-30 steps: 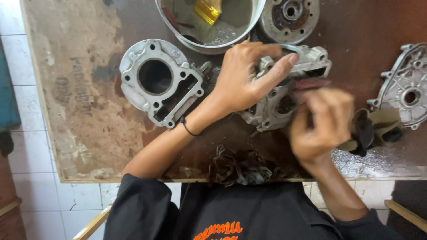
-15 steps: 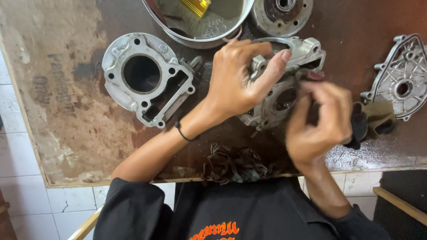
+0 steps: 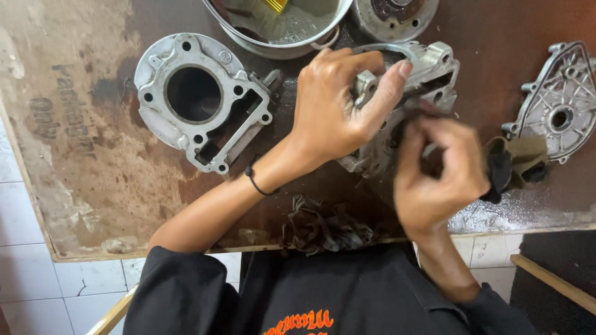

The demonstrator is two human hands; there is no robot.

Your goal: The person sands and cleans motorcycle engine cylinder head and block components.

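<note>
My left hand (image 3: 338, 105) grips a grey cast-metal engine part (image 3: 428, 77), fingers curled over its top edge, holding it against the stained wooden table (image 3: 93, 180). My right hand (image 3: 437, 177) is closed around a dark oily rag (image 3: 509, 167) and presses it against the part's lower right side. The rag's end hangs out to the right of the fist. Much of the part is hidden behind both hands.
A metal cylinder block (image 3: 198, 99) lies left of my hands. A steel bowl (image 3: 279, 25) with liquid and a yellow brush sits at the top. A round metal piece (image 3: 394, 15) and a cover plate (image 3: 559, 99) lie to the right. A crumpled rag (image 3: 326, 226) rests at the table's near edge.
My right hand has moved slightly left and down against the engine part with the rag. The left hand keeps its grip; the camera view has shifted a little.
</note>
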